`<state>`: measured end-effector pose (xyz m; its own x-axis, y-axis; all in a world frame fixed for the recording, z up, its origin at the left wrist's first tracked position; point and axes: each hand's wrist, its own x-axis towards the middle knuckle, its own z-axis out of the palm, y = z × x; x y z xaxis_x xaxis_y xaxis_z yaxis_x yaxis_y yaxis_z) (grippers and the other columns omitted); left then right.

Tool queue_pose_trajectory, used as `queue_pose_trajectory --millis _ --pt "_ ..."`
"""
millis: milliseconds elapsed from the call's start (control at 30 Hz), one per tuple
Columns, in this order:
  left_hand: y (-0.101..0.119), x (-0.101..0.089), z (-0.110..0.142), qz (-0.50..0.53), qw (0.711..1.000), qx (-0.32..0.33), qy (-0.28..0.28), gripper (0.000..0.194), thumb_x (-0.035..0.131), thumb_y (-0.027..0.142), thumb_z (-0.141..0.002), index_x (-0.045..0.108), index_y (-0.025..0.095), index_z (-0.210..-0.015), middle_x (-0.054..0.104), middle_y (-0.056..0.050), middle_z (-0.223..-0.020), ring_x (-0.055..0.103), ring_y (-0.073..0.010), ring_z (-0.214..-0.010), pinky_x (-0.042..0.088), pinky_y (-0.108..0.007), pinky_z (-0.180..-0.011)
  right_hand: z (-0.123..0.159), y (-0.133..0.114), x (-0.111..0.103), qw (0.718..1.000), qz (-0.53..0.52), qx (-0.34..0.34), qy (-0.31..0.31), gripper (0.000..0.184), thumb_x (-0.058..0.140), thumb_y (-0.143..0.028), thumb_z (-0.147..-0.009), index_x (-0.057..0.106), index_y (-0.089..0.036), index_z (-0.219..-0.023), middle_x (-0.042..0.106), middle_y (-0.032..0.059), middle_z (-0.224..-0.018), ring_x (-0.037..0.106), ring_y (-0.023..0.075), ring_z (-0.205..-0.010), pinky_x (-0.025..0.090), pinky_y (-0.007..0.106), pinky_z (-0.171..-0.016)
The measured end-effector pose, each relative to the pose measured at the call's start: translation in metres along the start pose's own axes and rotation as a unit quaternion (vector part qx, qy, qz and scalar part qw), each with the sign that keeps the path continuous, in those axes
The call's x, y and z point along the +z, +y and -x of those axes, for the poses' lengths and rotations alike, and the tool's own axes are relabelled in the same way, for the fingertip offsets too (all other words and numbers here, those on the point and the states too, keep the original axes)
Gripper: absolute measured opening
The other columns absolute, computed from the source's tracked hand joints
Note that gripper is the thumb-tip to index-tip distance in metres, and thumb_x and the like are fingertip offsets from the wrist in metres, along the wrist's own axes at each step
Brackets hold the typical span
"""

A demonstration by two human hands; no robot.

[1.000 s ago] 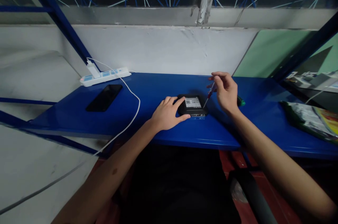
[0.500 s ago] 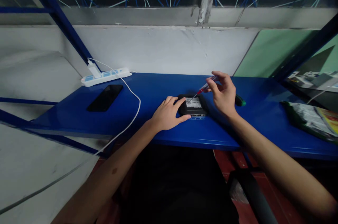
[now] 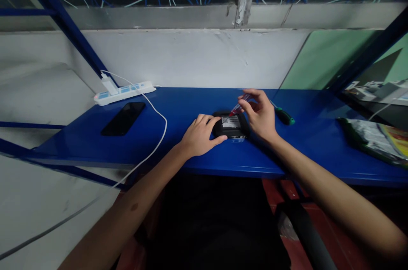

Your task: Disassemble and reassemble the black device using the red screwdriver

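Observation:
A small black electronic box [image 3: 241, 127] with a white label and ports on its near side lies on the blue table [image 3: 191, 99]. My left hand [image 3: 200, 136] grips its left side, fingers along the back and thumb at the near edge. In my right hand [image 3: 262, 113], a screwdriver [image 3: 235, 110] with a red and clear handle is held tilted between the fingers. Its thin shaft points down-left at the label's left part; whether the tip touches a screw is too small to tell.
Right of my right hand lies a green and black screwdriver [image 3: 284, 116]. A black phone [image 3: 123, 119] and a white power strip [image 3: 126, 93] are on the left, with a white cable [image 3: 161, 136] hanging over the front edge. A shiny packet [image 3: 376, 140] lies far right.
My right hand and the screwdriver have moved a little left and lower, toward the label's left part. More of the green screwdriver shows. The whole view has shifted slightly.

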<state>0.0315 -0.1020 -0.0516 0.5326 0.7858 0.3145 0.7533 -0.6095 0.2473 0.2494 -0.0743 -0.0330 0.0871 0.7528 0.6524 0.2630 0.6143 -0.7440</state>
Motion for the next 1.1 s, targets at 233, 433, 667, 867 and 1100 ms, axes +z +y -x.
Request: queue_pose_trajectory --millis 233,433,667,867,1100 --pt "0.0026 -0.0021 -0.0008 -0.006 1.0 -0.003 0.005 0.058 0.051 0.062 -0.093 0.051 0.019 -0.132 0.056 -0.012 -0.128 0.048 -0.0314 -0.123 0.045 -0.046 -0.104 -0.0003 -0.0024 0.0006 0.999 -0.035 0.012 -0.013 0.026 0.07 -0.039 -0.086 0.063 -0.03 -0.11 0.064 -0.0008 -0.093 0.067 0.0141 -0.066 0.06 0.034 -0.064" --pt "0.0032 -0.0029 -0.0005 -0.009 1.0 0.008 0.024 0.051 0.055 0.059 -0.093 0.053 0.018 -0.124 0.058 -0.01 -0.12 0.051 -0.0299 -0.115 0.047 -0.044 -0.099 -0.0019 -0.004 0.0001 0.997 -0.073 0.019 -0.009 0.022 0.071 -0.037 -0.086 0.066 -0.03 -0.106 0.065 -0.0016 -0.089 0.068 0.014 -0.072 0.063 0.031 -0.064" --pt "0.0029 -0.0014 -0.0004 -0.015 0.999 0.019 0.036 0.05 0.057 0.057 -0.093 0.053 0.018 -0.125 0.057 -0.01 -0.117 0.051 -0.0295 -0.114 0.047 -0.045 -0.099 -0.0014 -0.0053 -0.0011 0.995 -0.073 0.049 -0.041 0.03 0.061 -0.049 -0.091 0.062 -0.028 -0.113 0.07 0.0026 -0.108 0.071 0.0183 -0.089 0.064 0.035 -0.071" --pt "0.0034 -0.0029 0.0001 -0.015 1.0 0.01 0.015 0.049 0.056 0.056 -0.094 0.053 0.023 -0.13 0.056 -0.009 -0.118 0.051 -0.0292 -0.113 0.048 -0.046 -0.097 -0.0045 -0.002 -0.0019 0.998 -0.043 0.038 -0.02 0.023 0.063 -0.047 -0.09 0.064 -0.028 -0.104 0.066 -0.0006 -0.092 0.069 0.016 -0.08 0.063 0.032 -0.067" --pt "0.003 -0.002 0.0004 -0.015 0.999 0.015 0.026 0.049 0.056 0.056 -0.094 0.054 0.022 -0.127 0.056 -0.009 -0.118 0.051 -0.0286 -0.113 0.047 -0.044 -0.098 -0.0014 -0.0101 -0.003 0.994 -0.067 0.071 -0.053 0.027 0.052 -0.045 -0.096 0.059 -0.028 -0.116 0.069 0.0044 -0.112 0.071 0.0185 -0.091 0.063 0.035 -0.072"
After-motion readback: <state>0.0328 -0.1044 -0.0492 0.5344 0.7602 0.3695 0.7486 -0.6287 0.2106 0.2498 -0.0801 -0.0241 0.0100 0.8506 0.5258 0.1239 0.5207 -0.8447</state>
